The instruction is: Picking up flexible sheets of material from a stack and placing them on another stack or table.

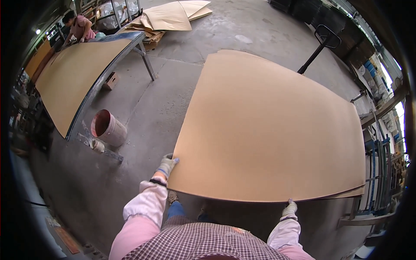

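A large, flat brown cardboard sheet [273, 134] spreads out in front of me, nearly filling the middle and right of the view. My left hand [166, 165], in a pale work glove, grips its left edge close to the near left corner, thumb on top. At the near edge, further right, my right hand [290, 208] pinches the sheet's rim; it is gloved too, and its fingers underneath are hidden. The corner of another brown sheet [356, 191] shows beneath at the near right. What bears the sheets is mostly hidden.
A reddish-stained bucket [113, 130] stands on the floor to my left. Beyond it is a metal-framed table [145, 60] bearing another brown sheet [84, 73], with a person [80, 28] bending there. Folded cardboard [169, 17] lies far ahead; a black handle [318, 50] rises behind my sheet.
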Demonstrator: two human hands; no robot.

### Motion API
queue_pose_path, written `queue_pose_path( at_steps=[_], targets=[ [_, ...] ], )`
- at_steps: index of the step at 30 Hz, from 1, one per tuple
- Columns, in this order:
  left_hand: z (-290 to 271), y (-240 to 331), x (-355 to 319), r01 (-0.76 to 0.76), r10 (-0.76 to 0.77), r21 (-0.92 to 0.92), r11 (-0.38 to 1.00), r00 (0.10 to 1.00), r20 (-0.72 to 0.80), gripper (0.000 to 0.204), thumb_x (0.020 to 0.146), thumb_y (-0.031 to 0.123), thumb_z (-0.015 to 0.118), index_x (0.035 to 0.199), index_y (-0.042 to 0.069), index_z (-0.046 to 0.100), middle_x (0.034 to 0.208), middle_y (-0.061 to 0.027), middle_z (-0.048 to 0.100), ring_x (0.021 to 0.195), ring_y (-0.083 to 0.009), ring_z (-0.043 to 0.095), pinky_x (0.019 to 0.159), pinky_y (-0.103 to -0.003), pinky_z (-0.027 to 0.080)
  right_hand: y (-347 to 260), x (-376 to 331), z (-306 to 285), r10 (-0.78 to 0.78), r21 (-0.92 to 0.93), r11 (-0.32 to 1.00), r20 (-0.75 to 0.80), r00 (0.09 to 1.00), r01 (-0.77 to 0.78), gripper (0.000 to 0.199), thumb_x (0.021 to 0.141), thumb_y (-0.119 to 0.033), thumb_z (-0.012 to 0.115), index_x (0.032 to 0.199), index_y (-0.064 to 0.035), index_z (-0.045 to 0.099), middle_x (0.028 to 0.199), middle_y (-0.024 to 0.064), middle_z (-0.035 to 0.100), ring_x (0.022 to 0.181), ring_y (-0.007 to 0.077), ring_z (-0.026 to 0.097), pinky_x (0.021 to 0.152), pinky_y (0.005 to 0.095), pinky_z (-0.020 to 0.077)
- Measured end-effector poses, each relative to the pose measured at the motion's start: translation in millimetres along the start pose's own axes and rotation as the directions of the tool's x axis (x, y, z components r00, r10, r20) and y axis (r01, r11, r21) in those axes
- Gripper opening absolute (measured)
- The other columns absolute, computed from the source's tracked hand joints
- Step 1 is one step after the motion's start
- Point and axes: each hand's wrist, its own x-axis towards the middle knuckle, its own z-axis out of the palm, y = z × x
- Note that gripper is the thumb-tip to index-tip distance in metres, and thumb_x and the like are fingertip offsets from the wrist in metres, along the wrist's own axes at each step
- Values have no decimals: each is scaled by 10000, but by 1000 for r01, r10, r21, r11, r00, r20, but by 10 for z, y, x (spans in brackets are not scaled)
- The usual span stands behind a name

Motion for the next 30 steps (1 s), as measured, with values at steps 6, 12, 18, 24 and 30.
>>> queue_pose_path(
  at_steps=[6, 12, 18, 24, 30],
  targets=[
    [363, -236, 639, -80, 96, 189, 979, 992, -81, 292, 747, 115, 594, 1021, 26, 549, 899, -73, 606, 792, -168, 567, 711, -276, 443, -223, -310, 483, 74, 5, 997, -133, 988, -74, 246, 758, -225, 601, 903, -38, 532, 842, 72, 559, 645, 195, 510, 512, 311, 422],
    [596, -661, 939, -179, 181, 26, 983, 973, -142, 360, 786, 182, 538, 1119, 62, 470, 971, -111, 584, 885, -222, 563, 760, -295, 429, -187, -91, 358, 89, -95, 991, -105, 991, -99, 285, 753, -232, 607, 971, -73, 512, 924, 87, 535, 765, 206, 496, 561, 322, 418],
    [691, -292, 653, -20, 107, 381, 924, 972, -209, 485, 759, 302, 546, 1170, 77, 423, 1071, -191, 510, 1003, -318, 488, 844, -359, 396, -333, -501, 483, -55, -185, 982, -174, 983, 22, 383, 766, -265, 580, 1043, -12, 498, 985, 123, 557, 826, 247, 528, 720, 375, 426],
    [282, -83, 328, -56, 180, 349, 935, 925, -334, 681, 731, 457, 527, 1260, 99, 293, 1227, -182, 377, 1136, -339, 345, 953, -366, 284, -663, -1312, 627, -238, -542, 816, 6, 971, 203, 395, 764, -281, 546, 1031, 3, 478, 986, 151, 526, 846, 226, 508, 744, 350, 396],
    [-2573, -916, 192, 257, -173, -30, 966, 557, -813, 764, 707, 566, 501, 1203, 4, 353, 1250, -152, 361, 1161, -294, 324, 967, -350, 256, -578, -2101, 208, -471, -563, 700, 100, 876, 440, 266, 730, -133, 581, 929, 29, 510, 855, 132, 551, 706, 177, 522, 604, 284, 426]
  ],
)
